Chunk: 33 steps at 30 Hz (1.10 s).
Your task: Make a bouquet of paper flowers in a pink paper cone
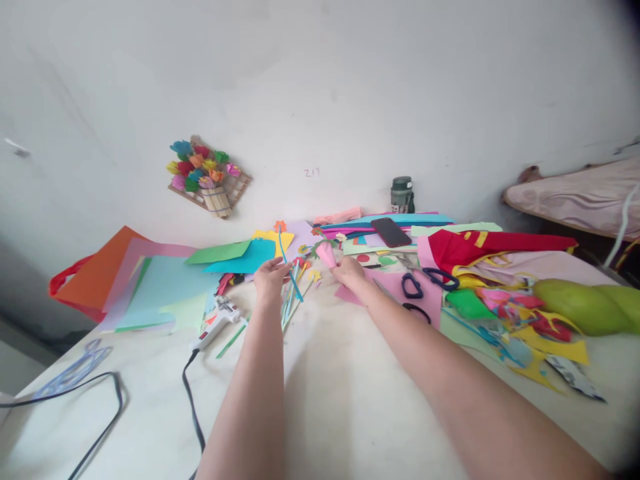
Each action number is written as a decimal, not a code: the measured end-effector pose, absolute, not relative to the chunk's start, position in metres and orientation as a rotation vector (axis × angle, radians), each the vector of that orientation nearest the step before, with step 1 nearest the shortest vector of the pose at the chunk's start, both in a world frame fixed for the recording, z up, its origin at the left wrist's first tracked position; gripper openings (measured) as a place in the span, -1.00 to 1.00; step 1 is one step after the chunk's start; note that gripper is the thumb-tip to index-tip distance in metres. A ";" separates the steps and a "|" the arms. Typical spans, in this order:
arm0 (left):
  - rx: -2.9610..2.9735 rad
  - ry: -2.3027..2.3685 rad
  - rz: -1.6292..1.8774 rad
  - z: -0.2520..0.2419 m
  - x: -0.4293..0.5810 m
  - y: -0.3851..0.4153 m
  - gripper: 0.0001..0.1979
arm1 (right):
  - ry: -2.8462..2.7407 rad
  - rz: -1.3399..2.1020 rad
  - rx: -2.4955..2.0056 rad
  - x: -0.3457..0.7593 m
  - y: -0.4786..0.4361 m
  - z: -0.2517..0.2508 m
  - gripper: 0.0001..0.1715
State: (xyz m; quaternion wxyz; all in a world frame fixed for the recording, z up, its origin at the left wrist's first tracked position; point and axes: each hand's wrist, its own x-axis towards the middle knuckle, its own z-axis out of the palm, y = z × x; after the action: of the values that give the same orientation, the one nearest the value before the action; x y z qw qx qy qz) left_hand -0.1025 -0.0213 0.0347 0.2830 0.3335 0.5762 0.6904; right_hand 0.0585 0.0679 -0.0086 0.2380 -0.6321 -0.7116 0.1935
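My left hand (273, 275) pinches a thin blue paper stem (296, 287) that slants down to the right; an orange paper flower (280, 227) shows at its upper end. Just across from it, my right hand (349, 272) has its fingers closed on a pink paper cone (326, 253). Several narrow paper stems (291, 300), some topped with small flowers, lie on the table between the hands. Beside my left forearm rests a white glue gun (217, 327). Scissors with dark blue handles (413, 287) lie on pink paper right of my right hand.
Coloured paper sheets (170, 287) spread over the left side, near a black cord (187, 380). At the back are a phone (391, 232) and a dark green bottle (401, 195). Paper scraps (530, 333) and a green pouch-like thing (575, 303) cover the right. A flower decoration (207, 173) hangs on the wall.
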 end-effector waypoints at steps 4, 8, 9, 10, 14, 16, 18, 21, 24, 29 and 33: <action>0.877 1.531 1.760 0.040 -0.114 -0.027 -0.64 | -1.975 0.484 -1.724 0.056 0.068 -0.010 -0.61; 0.868 1.529 1.651 0.040 -0.123 -0.030 -0.63 | -1.970 0.483 -1.722 0.053 0.061 -0.006 -0.56; 0.869 1.525 1.626 0.039 -0.125 -0.030 -0.63 | -1.970 0.488 -1.724 0.053 0.059 -0.004 -0.53; 0.869 1.521 1.606 0.039 -0.126 -0.030 -0.63 | -1.970 0.489 -1.727 0.052 0.057 -0.003 -0.51; 0.860 1.502 1.600 0.035 -0.129 -0.030 -0.62 | -1.984 0.503 -1.731 0.052 0.051 0.002 -0.47; 0.855 1.484 1.620 0.033 -0.130 -0.029 -0.61 | -1.998 0.504 -1.723 0.053 0.049 0.004 -0.49; 0.859 1.457 1.628 0.031 -0.132 -0.028 -0.60 | -2.009 0.482 -1.719 0.054 0.046 0.005 -0.52; 0.876 1.410 1.625 0.028 -0.133 -0.026 -0.58 | -2.010 0.396 -1.729 0.057 0.042 0.010 -0.55; 0.876 1.371 1.615 0.026 -0.131 -0.025 -0.58 | -2.024 0.332 -1.783 0.064 0.039 0.019 -0.64; 0.907 1.299 1.589 0.026 -0.121 -0.026 -0.62 | -2.082 0.258 -1.824 0.083 0.034 0.040 -0.71; 0.958 1.266 1.523 0.026 -0.110 -0.027 -0.66 | -2.317 0.313 -1.892 0.105 0.024 0.058 -0.82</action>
State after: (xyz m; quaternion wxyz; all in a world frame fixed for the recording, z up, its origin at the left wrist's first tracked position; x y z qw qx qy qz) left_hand -0.1103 -0.0265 0.0256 0.4538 0.3879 0.5130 0.6168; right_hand 0.1047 0.0236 0.0585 0.0668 -0.6277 -0.7686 0.1037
